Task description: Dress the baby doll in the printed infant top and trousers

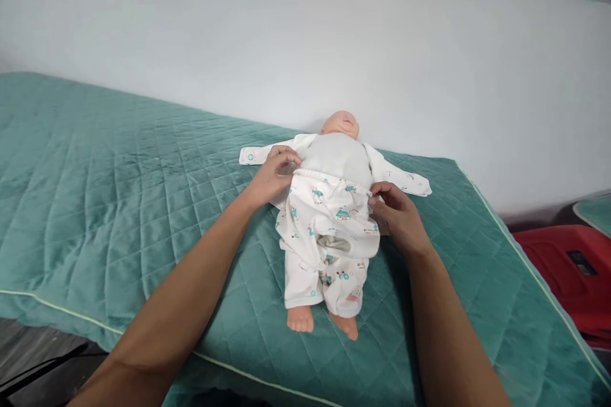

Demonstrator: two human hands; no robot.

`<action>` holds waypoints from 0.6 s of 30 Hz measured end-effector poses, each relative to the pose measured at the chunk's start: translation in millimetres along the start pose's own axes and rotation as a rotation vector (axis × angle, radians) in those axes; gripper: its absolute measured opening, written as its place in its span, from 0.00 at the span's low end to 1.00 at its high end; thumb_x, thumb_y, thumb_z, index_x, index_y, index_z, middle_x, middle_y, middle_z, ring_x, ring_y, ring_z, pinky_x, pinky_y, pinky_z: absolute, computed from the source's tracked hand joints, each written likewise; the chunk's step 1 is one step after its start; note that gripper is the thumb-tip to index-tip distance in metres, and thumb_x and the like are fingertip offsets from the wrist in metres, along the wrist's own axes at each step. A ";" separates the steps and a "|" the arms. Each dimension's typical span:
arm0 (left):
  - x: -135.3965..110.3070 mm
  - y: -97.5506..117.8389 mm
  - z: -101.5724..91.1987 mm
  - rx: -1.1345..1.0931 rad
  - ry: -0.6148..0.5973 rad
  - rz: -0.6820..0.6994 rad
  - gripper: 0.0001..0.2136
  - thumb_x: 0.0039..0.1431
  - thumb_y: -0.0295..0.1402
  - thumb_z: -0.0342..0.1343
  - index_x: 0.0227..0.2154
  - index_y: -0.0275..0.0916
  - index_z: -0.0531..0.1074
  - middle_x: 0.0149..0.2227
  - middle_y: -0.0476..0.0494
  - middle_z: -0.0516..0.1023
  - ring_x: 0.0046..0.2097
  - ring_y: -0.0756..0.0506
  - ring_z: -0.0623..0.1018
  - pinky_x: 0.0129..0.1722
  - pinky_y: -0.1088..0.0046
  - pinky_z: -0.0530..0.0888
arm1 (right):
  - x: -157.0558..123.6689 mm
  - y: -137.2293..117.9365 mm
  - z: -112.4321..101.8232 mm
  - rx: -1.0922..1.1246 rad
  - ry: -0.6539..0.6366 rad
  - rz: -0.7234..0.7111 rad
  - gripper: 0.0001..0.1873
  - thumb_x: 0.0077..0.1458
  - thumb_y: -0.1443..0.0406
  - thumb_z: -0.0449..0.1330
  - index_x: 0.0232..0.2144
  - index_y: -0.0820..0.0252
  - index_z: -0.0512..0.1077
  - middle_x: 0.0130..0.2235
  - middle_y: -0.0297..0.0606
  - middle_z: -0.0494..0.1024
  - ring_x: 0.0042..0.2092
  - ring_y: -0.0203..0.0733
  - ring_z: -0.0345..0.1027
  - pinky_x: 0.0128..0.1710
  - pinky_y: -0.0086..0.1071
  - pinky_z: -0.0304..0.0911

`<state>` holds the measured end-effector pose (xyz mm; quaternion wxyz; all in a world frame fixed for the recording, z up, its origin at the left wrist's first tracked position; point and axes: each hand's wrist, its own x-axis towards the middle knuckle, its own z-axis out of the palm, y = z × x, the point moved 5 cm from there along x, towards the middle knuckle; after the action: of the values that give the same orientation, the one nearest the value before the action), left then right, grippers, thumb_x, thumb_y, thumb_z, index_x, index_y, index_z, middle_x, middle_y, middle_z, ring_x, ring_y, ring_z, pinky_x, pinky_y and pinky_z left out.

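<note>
A baby doll (340,124) lies on its back on a green quilted mattress (119,191), head toward the wall, bare feet toward me. White printed trousers (329,235) cover its legs up to the waist. An open white printed top (396,175) is spread under it, sleeves out to both sides. My left hand (274,173) is closed, pinching the trousers' waistband at the doll's left-side hip as I see it. My right hand (396,216) is closed on the waistband at the other hip.
A white wall (305,44) runs behind the mattress. A red plastic object (568,267) sits on the floor to the right of the bed. Dark floor shows at the lower left.
</note>
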<state>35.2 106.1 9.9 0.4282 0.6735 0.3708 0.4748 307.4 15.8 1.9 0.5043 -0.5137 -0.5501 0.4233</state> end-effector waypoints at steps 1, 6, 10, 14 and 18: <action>-0.3 2.3 0.6 0.009 -0.014 0.039 0.10 0.46 0.31 0.63 0.34 0.41 0.75 0.51 0.43 0.69 0.58 0.42 0.68 0.60 0.65 0.66 | -0.5 -0.1 1.7 -0.004 -0.030 0.025 0.14 0.50 0.56 0.70 0.35 0.52 0.70 0.30 0.29 0.67 0.28 0.35 0.59 0.26 0.29 0.55; -2.7 5.2 1.7 -0.054 -0.062 0.073 0.07 0.52 0.34 0.62 0.35 0.41 0.75 0.47 0.44 0.70 0.55 0.43 0.71 0.59 0.64 0.68 | 0.5 -3.9 4.6 -0.103 -0.077 -0.032 0.15 0.49 0.57 0.71 0.31 0.53 0.68 0.32 0.29 0.66 0.30 0.36 0.59 0.27 0.30 0.55; -3.8 6.8 4.1 0.008 -0.072 0.097 0.07 0.57 0.38 0.61 0.33 0.41 0.77 0.43 0.44 0.72 0.50 0.43 0.73 0.54 0.66 0.69 | 3.0 -7.6 4.2 -0.213 -0.029 -0.141 0.12 0.55 0.55 0.66 0.28 0.54 0.71 0.37 0.34 0.69 0.35 0.39 0.61 0.33 0.33 0.59; -2.9 6.5 8.7 0.060 -0.171 0.079 0.09 0.56 0.41 0.62 0.36 0.42 0.77 0.45 0.43 0.71 0.52 0.43 0.72 0.57 0.65 0.68 | 2.4 -7.8 5.3 -0.249 -0.038 -0.136 0.12 0.58 0.54 0.64 0.29 0.53 0.71 0.37 0.34 0.68 0.35 0.39 0.61 0.35 0.34 0.60; -3.7 12.3 9.2 0.202 -0.200 0.111 0.10 0.54 0.41 0.65 0.35 0.43 0.77 0.53 0.42 0.67 0.61 0.40 0.65 0.65 0.61 0.60 | -0.2 -14.0 7.6 -0.332 -0.058 -0.200 0.10 0.55 0.56 0.67 0.31 0.53 0.71 0.40 0.35 0.68 0.40 0.42 0.63 0.41 0.36 0.62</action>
<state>44.2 96.3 18.5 0.3661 0.7767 0.3343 0.3885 297.9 14.4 14.6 0.4364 -0.5202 -0.6748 0.2892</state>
